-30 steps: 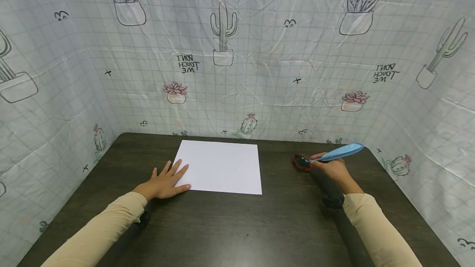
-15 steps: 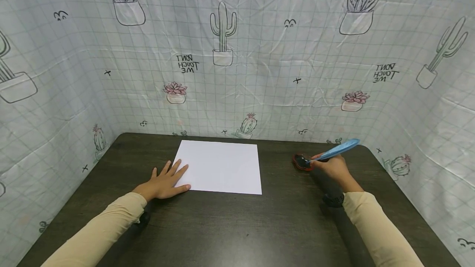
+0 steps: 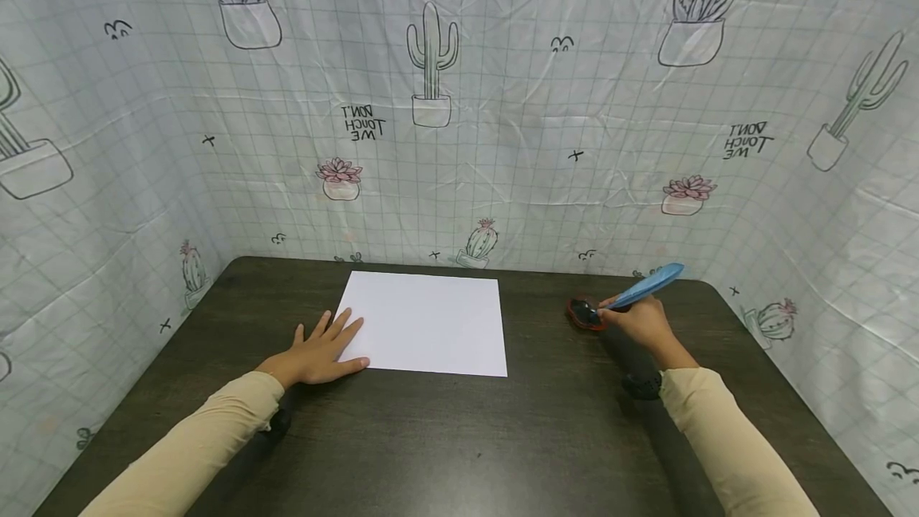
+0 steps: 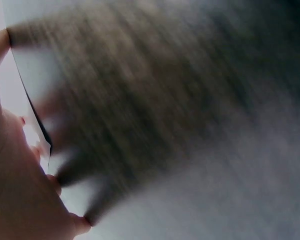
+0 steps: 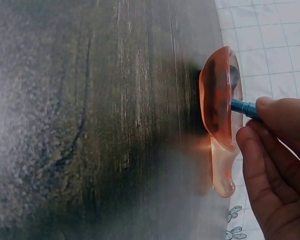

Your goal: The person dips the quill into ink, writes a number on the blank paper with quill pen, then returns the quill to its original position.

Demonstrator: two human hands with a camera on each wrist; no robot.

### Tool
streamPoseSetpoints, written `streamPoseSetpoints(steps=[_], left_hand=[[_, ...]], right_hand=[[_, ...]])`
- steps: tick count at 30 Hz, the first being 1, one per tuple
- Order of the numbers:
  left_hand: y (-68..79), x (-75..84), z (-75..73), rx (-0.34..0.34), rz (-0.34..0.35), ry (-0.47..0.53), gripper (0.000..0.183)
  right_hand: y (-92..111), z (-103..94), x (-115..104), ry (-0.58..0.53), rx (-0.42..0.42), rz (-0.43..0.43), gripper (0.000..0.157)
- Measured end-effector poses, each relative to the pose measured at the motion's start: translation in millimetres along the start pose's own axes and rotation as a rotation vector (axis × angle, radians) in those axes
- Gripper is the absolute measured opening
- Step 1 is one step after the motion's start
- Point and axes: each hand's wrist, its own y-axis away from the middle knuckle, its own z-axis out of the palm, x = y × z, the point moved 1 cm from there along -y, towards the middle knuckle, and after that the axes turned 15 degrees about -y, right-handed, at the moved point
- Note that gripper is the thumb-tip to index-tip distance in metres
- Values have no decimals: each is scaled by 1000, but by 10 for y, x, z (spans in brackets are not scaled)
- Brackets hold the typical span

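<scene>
My left hand [image 3: 316, 356] lies with fingers spread across the left edge of a white sheet of paper [image 3: 434, 325]. In the left wrist view, its fingertips rest at the paper's edge and on the dark table. On the right, my right hand [image 3: 646, 324] pinches a blue feather pen [image 3: 652, 284] near its lower end, feather pointing up and to the right. The pen's tip is inside a small see-through red dish [image 5: 216, 100] holding something black [image 3: 585, 310]. A short rounded handle [image 5: 223, 172] sticks out from the dish, and its wall hides the very tip.
The dark wooden table [image 3: 431, 445] runs back to a white gridded cloth [image 3: 502, 150] printed with cacti, which also hangs along both sides. Dark wrist devices [image 3: 641, 386] sit under both forearms.
The feather's top has swung to the left and a little upward, so the pen stands steeper, with its tip still in the dish. The left hand and the paper stay put.
</scene>
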Motion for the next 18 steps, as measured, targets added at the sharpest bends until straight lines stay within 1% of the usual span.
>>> streamPoseSetpoints(steps=[4,9,14,18], left_hand=[[-12,-10,20,-7,-6,-3,88],[-32,-53,74,2,-4,-4,93],[-82,-100,142,13,-7,-15,93],[-95,-99,146,16,-11,-12,90]], right_hand=[[-1,-4,-16,6,-6,-2,22],[3,-14,-28,16,-12,3,21],[4,-3,-39,13,-28,26,21],[-4,11,-27,10,-8,13,20]])
